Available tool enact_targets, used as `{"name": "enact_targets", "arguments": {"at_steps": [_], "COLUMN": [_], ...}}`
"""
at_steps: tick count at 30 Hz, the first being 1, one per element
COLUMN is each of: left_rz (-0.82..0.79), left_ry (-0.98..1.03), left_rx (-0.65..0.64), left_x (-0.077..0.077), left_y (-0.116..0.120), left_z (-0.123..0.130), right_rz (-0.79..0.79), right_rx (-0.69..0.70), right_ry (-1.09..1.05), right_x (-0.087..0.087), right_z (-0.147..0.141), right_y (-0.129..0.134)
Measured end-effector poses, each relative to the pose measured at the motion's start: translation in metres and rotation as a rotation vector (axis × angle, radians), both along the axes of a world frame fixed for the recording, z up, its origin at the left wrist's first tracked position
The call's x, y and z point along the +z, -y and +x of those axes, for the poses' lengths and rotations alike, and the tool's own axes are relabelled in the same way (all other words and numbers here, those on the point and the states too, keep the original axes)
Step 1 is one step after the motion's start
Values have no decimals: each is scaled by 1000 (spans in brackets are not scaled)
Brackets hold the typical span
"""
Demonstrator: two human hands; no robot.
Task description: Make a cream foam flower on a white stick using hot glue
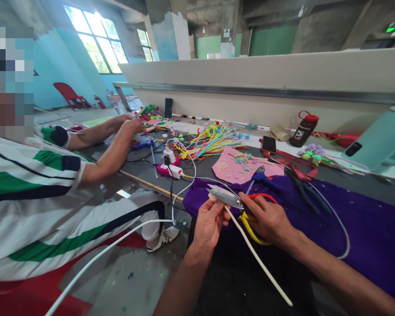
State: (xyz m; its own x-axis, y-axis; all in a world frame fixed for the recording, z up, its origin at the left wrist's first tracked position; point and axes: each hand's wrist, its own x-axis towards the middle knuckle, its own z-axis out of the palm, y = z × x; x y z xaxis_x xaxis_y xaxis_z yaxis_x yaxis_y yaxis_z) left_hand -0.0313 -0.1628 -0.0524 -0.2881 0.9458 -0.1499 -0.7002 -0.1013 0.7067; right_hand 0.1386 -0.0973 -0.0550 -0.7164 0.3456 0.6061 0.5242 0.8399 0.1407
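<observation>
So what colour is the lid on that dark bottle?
The lid is red, best seen in the head view, the only one here.

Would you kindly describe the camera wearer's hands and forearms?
The left hand and right hand are gloveless. No watch or bracelet shows, and no sleeve covers the visible left forearm or right forearm. Parts of both hands are hidden, so rings are uncertain.

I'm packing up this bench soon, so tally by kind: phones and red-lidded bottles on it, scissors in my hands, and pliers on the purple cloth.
Phones: 2, one upright, one lying flat
Red-lidded bottle: 1
Scissors, in your right hand: 1
Pliers on the purple cloth: 1
Total: 5
</observation>
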Motion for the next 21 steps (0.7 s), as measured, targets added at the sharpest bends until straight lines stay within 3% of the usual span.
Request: {"name": "enact_targets", "arguments": {"at_steps": [8, 10, 16, 18, 21], "left_rz": [0, 5, 26, 27, 23], "left_ry": [-9, -16, 0, 10, 24], "left_rx": [-23, -25, -7, 1, 11], "left_x": [-2, -2, 4, 7, 10], "left_y": [0, 0, 4, 6, 8], "left_z": [-1, -3, -13, -16, -17], "right_rz": [-24, -126, -651, -717, -685], "right_rx": [26, 51, 111, 96, 101], "right_ry": [15, -24, -238, -256, -255], "right_x": [1, 1, 18, 22, 22], "right_z": [1, 0, 2, 2, 2], "right_y": [-1, -1, 0, 2, 5]}}
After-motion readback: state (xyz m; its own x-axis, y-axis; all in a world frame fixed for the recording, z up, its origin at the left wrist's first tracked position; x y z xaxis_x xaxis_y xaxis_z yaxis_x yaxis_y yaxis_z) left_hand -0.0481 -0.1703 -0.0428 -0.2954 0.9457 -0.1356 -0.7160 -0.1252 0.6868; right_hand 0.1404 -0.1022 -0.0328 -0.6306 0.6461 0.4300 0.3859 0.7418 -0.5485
